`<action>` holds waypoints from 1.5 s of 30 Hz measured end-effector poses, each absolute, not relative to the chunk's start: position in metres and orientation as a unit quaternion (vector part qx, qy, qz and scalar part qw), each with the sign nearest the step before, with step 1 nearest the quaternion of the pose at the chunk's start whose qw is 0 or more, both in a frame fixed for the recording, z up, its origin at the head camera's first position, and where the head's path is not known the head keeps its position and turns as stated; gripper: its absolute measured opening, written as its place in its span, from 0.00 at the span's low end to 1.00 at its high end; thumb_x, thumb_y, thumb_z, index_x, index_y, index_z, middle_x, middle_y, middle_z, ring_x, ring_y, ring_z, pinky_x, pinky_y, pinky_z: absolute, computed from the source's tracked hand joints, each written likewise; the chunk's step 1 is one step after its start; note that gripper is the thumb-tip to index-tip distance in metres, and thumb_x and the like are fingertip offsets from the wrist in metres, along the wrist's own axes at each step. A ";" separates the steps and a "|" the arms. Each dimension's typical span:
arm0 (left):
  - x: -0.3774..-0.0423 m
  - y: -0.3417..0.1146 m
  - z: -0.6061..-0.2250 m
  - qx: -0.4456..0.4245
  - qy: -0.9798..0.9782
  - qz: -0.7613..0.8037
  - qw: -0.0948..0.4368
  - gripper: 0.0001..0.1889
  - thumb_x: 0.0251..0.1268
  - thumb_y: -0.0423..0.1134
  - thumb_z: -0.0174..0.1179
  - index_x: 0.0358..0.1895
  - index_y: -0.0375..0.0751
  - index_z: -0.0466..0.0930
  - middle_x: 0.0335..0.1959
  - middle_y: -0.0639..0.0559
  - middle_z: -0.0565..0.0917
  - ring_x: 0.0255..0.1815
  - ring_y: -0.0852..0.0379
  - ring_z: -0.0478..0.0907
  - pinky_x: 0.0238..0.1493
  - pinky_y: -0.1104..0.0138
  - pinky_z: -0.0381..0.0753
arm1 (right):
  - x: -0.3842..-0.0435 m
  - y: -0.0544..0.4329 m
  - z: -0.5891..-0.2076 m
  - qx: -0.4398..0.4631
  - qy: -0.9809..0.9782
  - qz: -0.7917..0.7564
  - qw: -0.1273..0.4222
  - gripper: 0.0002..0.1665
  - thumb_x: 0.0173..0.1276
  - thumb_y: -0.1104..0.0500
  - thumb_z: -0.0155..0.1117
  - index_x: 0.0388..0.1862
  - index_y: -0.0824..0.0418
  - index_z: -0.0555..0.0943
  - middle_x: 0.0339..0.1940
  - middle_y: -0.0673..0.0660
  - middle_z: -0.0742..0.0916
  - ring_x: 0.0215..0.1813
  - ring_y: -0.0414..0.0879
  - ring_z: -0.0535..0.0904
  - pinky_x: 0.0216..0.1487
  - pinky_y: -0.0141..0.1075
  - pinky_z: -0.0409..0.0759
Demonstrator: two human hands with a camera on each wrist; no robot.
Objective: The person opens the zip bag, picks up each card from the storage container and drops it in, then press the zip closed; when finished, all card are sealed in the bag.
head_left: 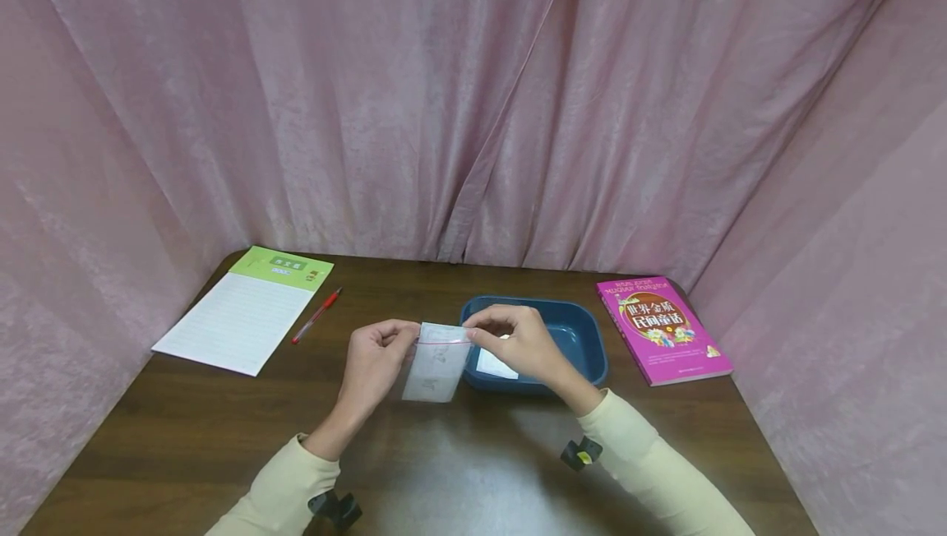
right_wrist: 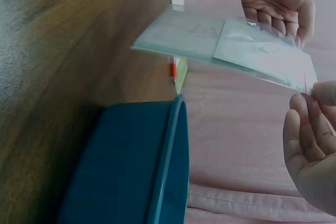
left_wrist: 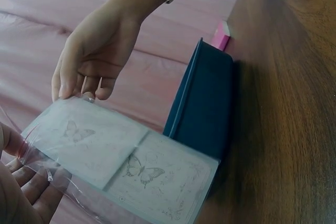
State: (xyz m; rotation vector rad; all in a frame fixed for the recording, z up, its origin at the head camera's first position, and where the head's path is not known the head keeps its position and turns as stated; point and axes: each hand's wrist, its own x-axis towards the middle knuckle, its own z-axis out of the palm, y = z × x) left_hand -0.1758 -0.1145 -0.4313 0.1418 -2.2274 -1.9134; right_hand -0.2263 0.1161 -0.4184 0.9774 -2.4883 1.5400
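Observation:
A clear zip bag (head_left: pixel 435 373) with a red seal line hangs between both hands, its sealed end uppermost. My left hand (head_left: pixel 371 365) pinches its upper left corner between thumb and fingers. At the upper right corner, my right hand (head_left: pixel 527 344) pinches the bag the same way. Whitish cards (left_wrist: pixel 147 174) printed with grey butterflies show through the plastic, one overlapping another. Just right of the bag, partly under my right hand in the head view, stands a blue plastic bin (head_left: pixel 595 347). A white paper piece (head_left: pixel 494 366) lies inside it.
On the left of the brown wooden table (head_left: pixel 185 445) lie a green-topped lined writing pad (head_left: pixel 244 314) and a red pen (head_left: pixel 318 316). A magenta book (head_left: pixel 666 330) rests at the right. Pink curtains (head_left: pixel 370 108) enclose the back and sides.

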 end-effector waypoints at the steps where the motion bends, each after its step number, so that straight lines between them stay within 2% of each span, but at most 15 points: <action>1: -0.176 -0.115 -0.431 0.048 -0.754 -0.647 0.101 0.10 0.68 0.37 0.64 0.36 0.33 0.90 0.27 0.44 0.89 0.27 0.54 0.82 0.27 0.69 0.77 | -0.226 0.116 -0.419 0.322 -0.807 0.494 0.033 0.06 0.69 0.59 0.71 0.43 0.55 0.90 0.39 0.47 0.90 0.36 0.41 0.84 0.38 0.36 0.84; 4: -0.176 -0.115 -0.431 0.049 -0.753 -0.648 0.101 0.09 0.68 0.36 0.64 0.35 0.33 0.89 0.26 0.44 0.89 0.26 0.56 0.81 0.26 0.69 0.76 | -0.226 0.117 -0.420 0.337 -0.808 0.482 0.048 0.06 0.69 0.59 0.72 0.42 0.54 0.91 0.38 0.47 0.89 0.36 0.40 0.83 0.39 0.35 0.85; 7: -0.177 -0.115 -0.432 0.046 -0.748 -0.654 0.099 0.09 0.67 0.36 0.64 0.36 0.33 0.90 0.27 0.44 0.89 0.27 0.58 0.82 0.29 0.67 0.80 | -0.226 0.118 -0.420 0.350 -0.810 0.467 0.054 0.06 0.68 0.60 0.72 0.42 0.53 0.91 0.38 0.45 0.89 0.37 0.39 0.82 0.40 0.34 0.84; 10: -0.177 -0.115 -0.433 0.042 -0.748 -0.655 0.103 0.09 0.67 0.36 0.64 0.36 0.33 0.90 0.27 0.44 0.89 0.26 0.61 0.81 0.28 0.68 0.79 | -0.227 0.119 -0.418 0.364 -0.809 0.458 0.052 0.07 0.67 0.58 0.73 0.44 0.52 0.91 0.38 0.45 0.89 0.38 0.39 0.83 0.41 0.37 0.84; 13: -0.177 -0.115 -0.433 0.037 -0.749 -0.653 0.107 0.09 0.67 0.36 0.65 0.36 0.34 0.90 0.27 0.44 0.89 0.26 0.60 0.80 0.25 0.70 0.75 | -0.227 0.119 -0.418 0.378 -0.805 0.454 0.049 0.10 0.65 0.56 0.75 0.46 0.53 0.90 0.39 0.45 0.89 0.40 0.39 0.84 0.41 0.41 0.86; 17: -0.177 -0.114 -0.433 0.030 -0.752 -0.650 0.108 0.08 0.67 0.36 0.64 0.36 0.36 0.91 0.27 0.45 0.89 0.26 0.61 0.80 0.24 0.71 0.72 | -0.227 0.118 -0.420 0.391 -0.803 0.448 0.049 0.14 0.62 0.57 0.78 0.47 0.54 0.89 0.42 0.47 0.89 0.40 0.41 0.85 0.41 0.40 0.86; 22: -0.178 -0.116 -0.434 0.007 -0.767 -0.632 0.112 0.09 0.70 0.38 0.62 0.36 0.41 0.92 0.28 0.47 0.89 0.24 0.59 0.71 0.23 0.70 0.62 | -0.226 0.115 -0.420 0.399 -0.804 0.438 0.048 0.12 0.62 0.58 0.78 0.45 0.55 0.90 0.44 0.47 0.89 0.41 0.42 0.85 0.42 0.44 0.86; 25: -0.177 -0.117 -0.434 0.000 -0.769 -0.630 0.107 0.09 0.72 0.39 0.62 0.37 0.42 0.92 0.33 0.49 0.91 0.27 0.54 0.76 0.25 0.70 0.65 | -0.226 0.115 -0.419 0.400 -0.806 0.433 0.044 0.11 0.62 0.59 0.78 0.44 0.55 0.90 0.44 0.47 0.89 0.41 0.40 0.84 0.42 0.47 0.86; 28: -0.177 -0.118 -0.434 0.004 -0.769 -0.631 0.103 0.10 0.71 0.40 0.62 0.37 0.42 0.92 0.35 0.49 0.91 0.32 0.51 0.81 0.28 0.69 0.69 | -0.225 0.116 -0.417 0.403 -0.805 0.433 0.046 0.12 0.62 0.58 0.78 0.45 0.56 0.90 0.44 0.48 0.89 0.41 0.40 0.85 0.42 0.44 0.86; 34: -0.176 -0.120 -0.434 0.009 -0.766 -0.633 0.112 0.09 0.70 0.39 0.63 0.37 0.42 0.91 0.35 0.50 0.91 0.34 0.57 0.81 0.30 0.69 0.69 | -0.225 0.129 -0.415 0.377 -0.810 0.447 0.047 0.14 0.63 0.58 0.77 0.48 0.59 0.89 0.43 0.53 0.90 0.41 0.44 0.86 0.42 0.41 0.86; 39: -0.177 -0.123 -0.437 0.007 -0.761 -0.637 0.123 0.08 0.70 0.37 0.63 0.36 0.41 0.91 0.35 0.49 0.91 0.33 0.59 0.80 0.29 0.70 0.67 | -0.232 0.149 -0.422 0.333 -0.833 0.438 0.050 0.14 0.66 0.55 0.75 0.50 0.57 0.89 0.42 0.50 0.91 0.40 0.39 0.85 0.42 0.41 0.85; 45: -0.176 -0.126 -0.440 -0.003 -0.749 -0.650 0.131 0.08 0.70 0.37 0.64 0.37 0.39 0.91 0.36 0.48 0.91 0.35 0.60 0.82 0.27 0.70 0.64 | -0.248 0.168 -0.437 0.295 -0.856 0.421 0.049 0.12 0.68 0.53 0.73 0.49 0.51 0.89 0.41 0.46 0.91 0.40 0.38 0.85 0.44 0.38 0.84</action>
